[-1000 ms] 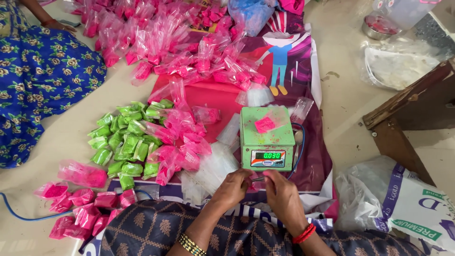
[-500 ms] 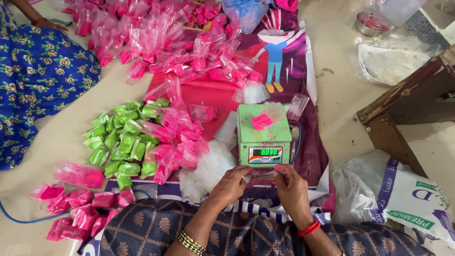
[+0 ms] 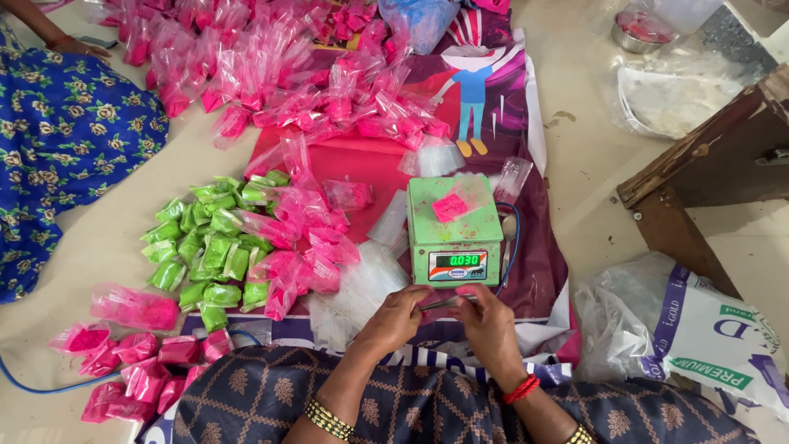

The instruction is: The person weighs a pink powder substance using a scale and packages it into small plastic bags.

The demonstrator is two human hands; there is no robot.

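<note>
My left hand point(image 3: 400, 319) and my right hand point(image 3: 486, 322) meet just in front of a small green digital scale point(image 3: 454, 247). Both pinch a small clear plastic pouch point(image 3: 445, 303) between their fingertips. On top of the scale lies a clear packet of pink powder point(image 3: 451, 205). A heap of empty clear pouches point(image 3: 359, 288) lies left of my left hand. Beyond it are filled pink packets point(image 3: 306, 238) and green packets point(image 3: 209, 247).
A large spread of pink packets point(image 3: 279, 74) covers the far mat. More pink packets point(image 3: 131, 366) lie at the near left. Another person in blue floral cloth point(image 3: 57, 140) sits at the left. At the right are a wooden piece point(image 3: 707, 168), a white sack point(image 3: 699, 333) and a steel bowl point(image 3: 639, 30).
My hands stay together in front of the scale, working the clear pouch with small finger movements. The pink packet still rests on the scale.
</note>
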